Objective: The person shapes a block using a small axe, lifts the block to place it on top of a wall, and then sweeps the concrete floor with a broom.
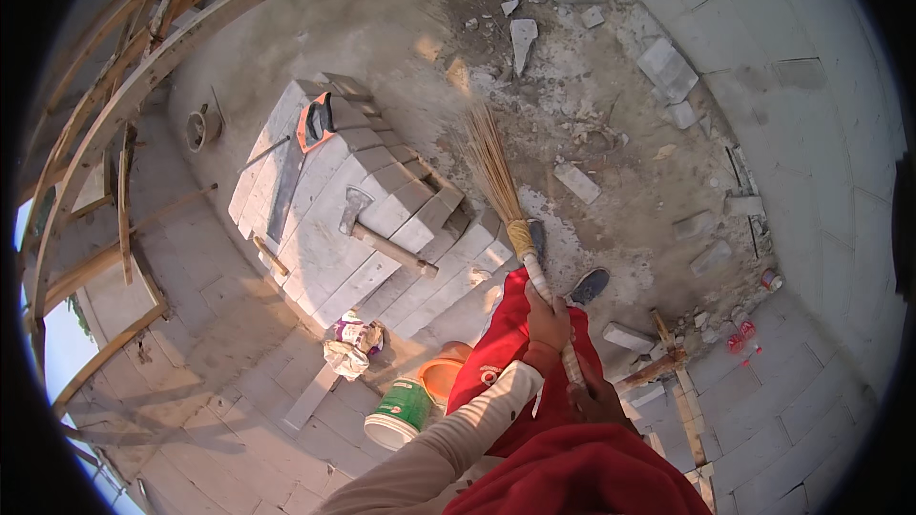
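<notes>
Straw broom [520, 234], likely light and springy, slanted over the dusty floor [391, 29] beside stacked blocks [320, 257]; the left hand [548, 326] wrapped its pale handle [536, 278], probably the surest hold, the right hand [598, 401] curled around its shaded butt.

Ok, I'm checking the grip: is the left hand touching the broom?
Touching. The head view shows the left hand wrapped around the pale handle of the broom.

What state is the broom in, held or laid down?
Held: your left hand is wrapped around the broom, with your right hand at its handle end.
</notes>
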Motion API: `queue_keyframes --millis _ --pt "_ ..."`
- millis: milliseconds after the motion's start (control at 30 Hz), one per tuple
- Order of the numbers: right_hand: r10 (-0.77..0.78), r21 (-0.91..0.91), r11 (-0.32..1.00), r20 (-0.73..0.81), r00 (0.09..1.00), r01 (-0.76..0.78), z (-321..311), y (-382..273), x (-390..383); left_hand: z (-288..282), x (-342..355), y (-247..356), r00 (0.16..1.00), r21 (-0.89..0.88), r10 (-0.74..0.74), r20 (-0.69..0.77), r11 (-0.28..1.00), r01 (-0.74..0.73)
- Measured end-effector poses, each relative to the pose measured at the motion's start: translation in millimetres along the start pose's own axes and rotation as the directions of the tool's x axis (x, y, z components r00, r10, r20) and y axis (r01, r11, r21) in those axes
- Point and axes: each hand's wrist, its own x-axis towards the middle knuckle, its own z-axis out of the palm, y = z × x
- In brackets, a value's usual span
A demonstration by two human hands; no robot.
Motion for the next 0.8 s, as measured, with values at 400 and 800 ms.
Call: queue_keyframes --millis 400,800 --pt "0.024 0.384 0.917 -0.317 0.948 0.105 -13.4 58.0 110.7 71.2 145.5 -47.9 0.91 0.374 -0.209 0.357 0.925 0.066" --pt "0.043 0.205 0.977 0.093 0.995 -0.061 17.3 8.1 76.3 -47.7 86.5 -3.4 0.997 0.08 0.0 -0.08 0.997 0.006"
